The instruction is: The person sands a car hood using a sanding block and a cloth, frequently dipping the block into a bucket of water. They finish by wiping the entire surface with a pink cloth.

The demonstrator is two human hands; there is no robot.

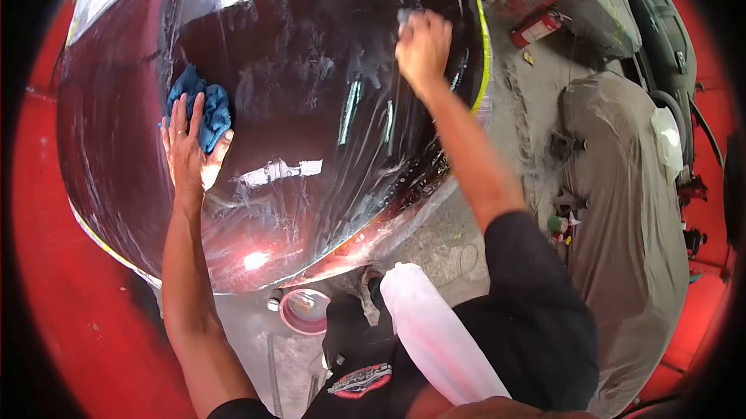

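A dark, glossy, curved car panel (264,100), wet and streaked with whitish residue, fills the upper middle of the head view. On its left part my left hand (186,143) presses a bunched blue cloth (203,104) against the surface, fingers stretched over it and thumb apart. Farther up on the right, near the panel's taped edge, my right hand (426,50) is closed, its fingers curled down at the surface. A small greyish piece (404,16) shows at its fingertips; most of it is hidden, and I cannot make out what it is.
Yellow tape (483,46) lines the panel's edge. Below stands a pink bucket (289,318) on the floor by my feet. A white roll-shaped thing (435,333) lies across my front. To the right are a covered object (622,209) and a fire extinguisher (536,30).
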